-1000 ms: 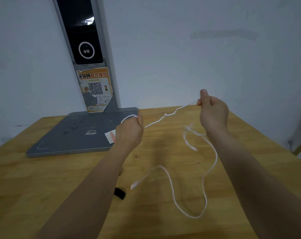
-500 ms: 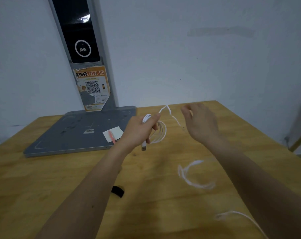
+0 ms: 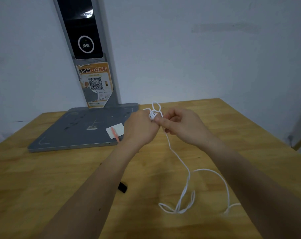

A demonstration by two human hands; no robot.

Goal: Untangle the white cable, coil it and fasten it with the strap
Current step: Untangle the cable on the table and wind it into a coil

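Both hands meet above the far middle of the light wooden table (image 3: 43, 178): left hand (image 3: 141, 128) fisted around several turns of the thin white cable (image 3: 179, 157), right hand (image 3: 182, 125) pinching it at the bundle, thumb and finger together. One small loop sticks up at 12 o'clock. Slack trails toward 5 o'clock, looping loose on the wood. Small black strap (image 3: 122, 187) lies at 7 o'clock of the hands, untouched. Grey flat metal base (image 3: 74, 133) sits at 9 o'clock.
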